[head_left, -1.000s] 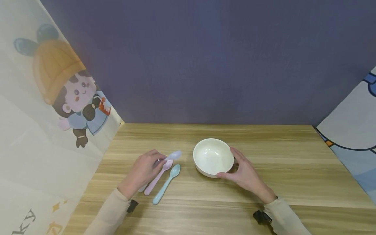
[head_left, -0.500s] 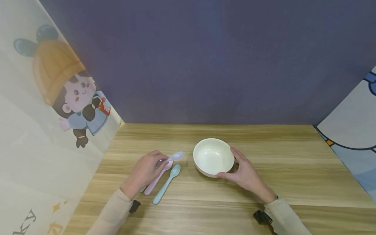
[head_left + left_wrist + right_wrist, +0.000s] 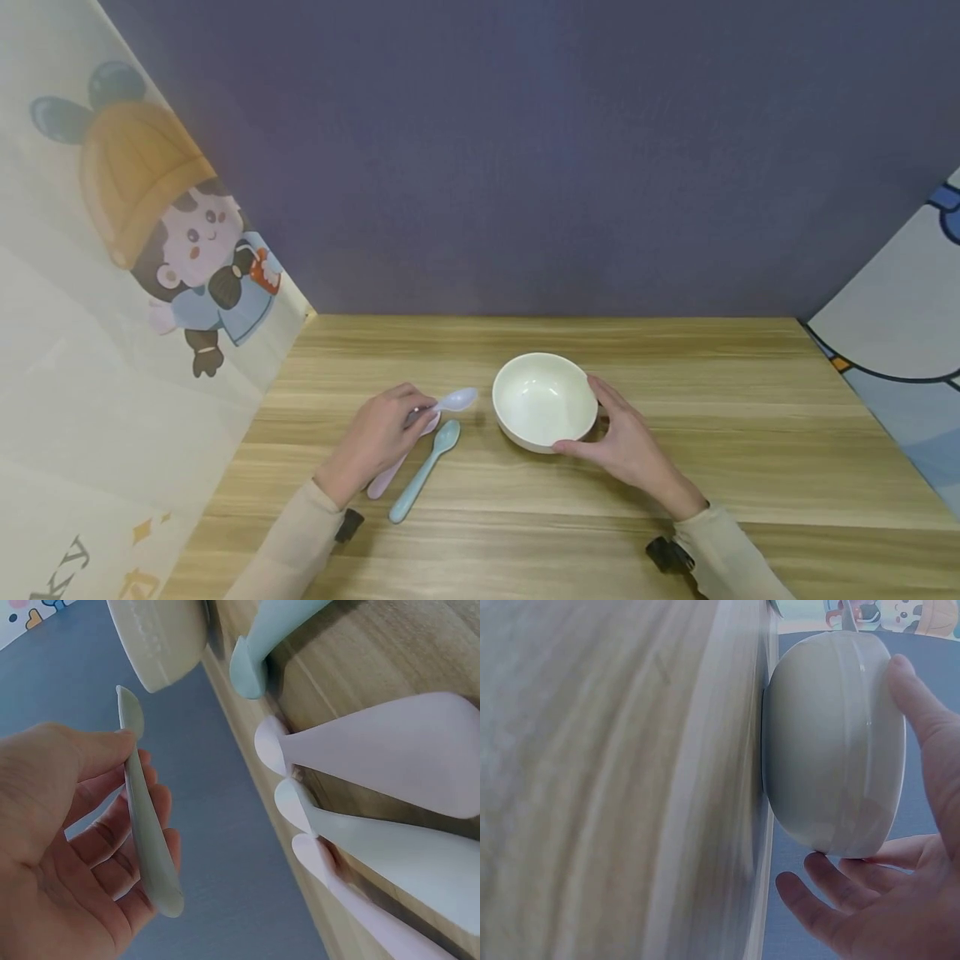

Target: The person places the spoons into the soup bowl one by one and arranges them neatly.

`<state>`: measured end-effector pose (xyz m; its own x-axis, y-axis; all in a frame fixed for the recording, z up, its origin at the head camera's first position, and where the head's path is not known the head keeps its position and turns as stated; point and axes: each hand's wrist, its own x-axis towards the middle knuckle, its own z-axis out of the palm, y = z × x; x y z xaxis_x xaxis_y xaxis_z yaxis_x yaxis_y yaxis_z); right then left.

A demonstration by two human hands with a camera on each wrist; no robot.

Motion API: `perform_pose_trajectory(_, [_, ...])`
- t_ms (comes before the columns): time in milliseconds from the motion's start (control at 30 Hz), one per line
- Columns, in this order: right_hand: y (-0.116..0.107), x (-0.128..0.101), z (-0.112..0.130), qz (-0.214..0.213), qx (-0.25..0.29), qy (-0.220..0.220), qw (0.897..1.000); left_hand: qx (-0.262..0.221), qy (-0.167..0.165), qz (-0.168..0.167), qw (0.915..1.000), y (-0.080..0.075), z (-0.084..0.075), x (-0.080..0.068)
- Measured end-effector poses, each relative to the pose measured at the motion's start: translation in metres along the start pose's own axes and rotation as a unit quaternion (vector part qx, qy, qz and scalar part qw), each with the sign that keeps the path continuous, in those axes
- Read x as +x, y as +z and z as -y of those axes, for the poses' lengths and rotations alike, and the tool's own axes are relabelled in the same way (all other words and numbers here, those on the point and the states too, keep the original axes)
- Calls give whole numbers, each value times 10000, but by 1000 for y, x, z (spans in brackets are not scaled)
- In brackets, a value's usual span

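My left hand [image 3: 378, 437] pinches a lavender spoon [image 3: 459, 400] between thumb and fingers, its bowl end pointing right. The left wrist view shows the thumb on the spoon's neck and its handle [image 3: 150, 840] lying along the fingers. A cream-white bowl [image 3: 545, 402] stands upright on the table. My right hand [image 3: 626, 446] grips its right side, thumb at the near rim and fingers around the far side. Below the left hand lie a pink spoon [image 3: 386, 481], partly hidden by it, and a light teal spoon [image 3: 424, 472].
In the left wrist view, a whitish spoon [image 3: 397, 851] and another pinkish spoon [image 3: 367, 915] lie beside the pink one on the wood-grain table [image 3: 712, 400]. A dark blue panel [image 3: 555, 167] rises along the back edge. Printed sheets [image 3: 67, 350] flank the table.
My left hand has shifted slightly right with the lavender spoon, bringing its tip closer to the bowl and covering more of the pink spoon. The right hand and bowl stay in place.
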<state>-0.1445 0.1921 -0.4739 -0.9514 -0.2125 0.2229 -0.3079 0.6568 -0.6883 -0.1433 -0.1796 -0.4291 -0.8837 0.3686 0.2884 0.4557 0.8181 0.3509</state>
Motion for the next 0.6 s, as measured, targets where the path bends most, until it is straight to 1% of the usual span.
perform_pose_trajectory(233, [0, 0, -1, -12, -10, -39, 10000, 81, 184, -105, 9997, 1, -3, 3])
perform_pose_trajectory(600, [-1, 0, 0, -31, -79, -63, 9999, 161, 321, -203, 9991, 5, -6, 7])
